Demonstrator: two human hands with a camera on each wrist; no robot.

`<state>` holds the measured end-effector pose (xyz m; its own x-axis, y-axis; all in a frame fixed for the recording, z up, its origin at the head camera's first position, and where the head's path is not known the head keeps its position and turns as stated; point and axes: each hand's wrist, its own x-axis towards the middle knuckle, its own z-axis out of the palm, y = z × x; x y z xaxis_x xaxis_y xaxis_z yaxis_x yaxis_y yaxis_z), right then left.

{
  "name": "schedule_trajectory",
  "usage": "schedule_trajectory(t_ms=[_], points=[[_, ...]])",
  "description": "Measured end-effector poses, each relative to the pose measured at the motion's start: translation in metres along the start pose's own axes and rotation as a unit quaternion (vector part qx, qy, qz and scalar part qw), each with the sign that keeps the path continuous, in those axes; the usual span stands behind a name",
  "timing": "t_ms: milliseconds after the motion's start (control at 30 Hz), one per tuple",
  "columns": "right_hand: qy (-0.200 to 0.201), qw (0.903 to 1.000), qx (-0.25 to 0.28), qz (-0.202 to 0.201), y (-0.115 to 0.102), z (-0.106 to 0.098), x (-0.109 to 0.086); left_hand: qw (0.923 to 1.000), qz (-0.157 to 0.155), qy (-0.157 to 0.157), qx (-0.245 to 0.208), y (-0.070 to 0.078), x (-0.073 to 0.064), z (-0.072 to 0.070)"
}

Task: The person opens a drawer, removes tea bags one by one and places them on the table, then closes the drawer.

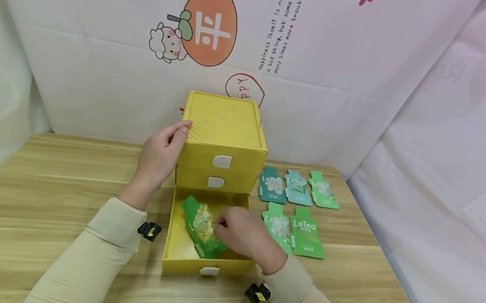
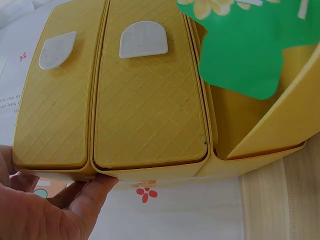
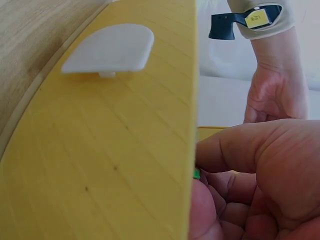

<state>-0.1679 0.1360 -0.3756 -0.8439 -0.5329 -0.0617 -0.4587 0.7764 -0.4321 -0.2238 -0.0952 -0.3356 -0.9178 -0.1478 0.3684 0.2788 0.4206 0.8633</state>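
A yellow drawer box [image 1: 227, 120] with three stacked drawers stands upright on the table. Its bottom drawer [image 1: 178, 266] is pulled out; the two above are closed. A green LeTea packet [image 1: 204, 232] with a yellowish flower print lies slanted inside that drawer. My right hand [image 1: 246, 231] pinches the packet's right side; in the right wrist view, the drawer front hides most of the packet. My left hand [image 1: 158, 160] holds the box at its upper left edge, with the thumb against the side, as the left wrist view shows.
Several LeTea packets [image 1: 298, 187] in teal, blue and green lie in two rows to the right of the box. White handles [image 1: 221, 161] stick out from the drawer fronts. A printed white cloth [image 1: 108, 74] hangs behind the wooden table [image 1: 52, 196].
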Motion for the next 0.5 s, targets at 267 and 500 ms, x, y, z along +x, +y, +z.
schedule_trajectory(t_ms=[267,500], points=[[0.025,0.9995,-0.017,0.012,0.003,-0.008,-0.010,1.0000,0.002,0.003,0.004,0.000,0.000,0.000],[0.050,0.9983,-0.028,0.006,0.007,-0.013,-0.015,1.0000,0.005,0.003,0.006,0.000,0.000,0.000]])
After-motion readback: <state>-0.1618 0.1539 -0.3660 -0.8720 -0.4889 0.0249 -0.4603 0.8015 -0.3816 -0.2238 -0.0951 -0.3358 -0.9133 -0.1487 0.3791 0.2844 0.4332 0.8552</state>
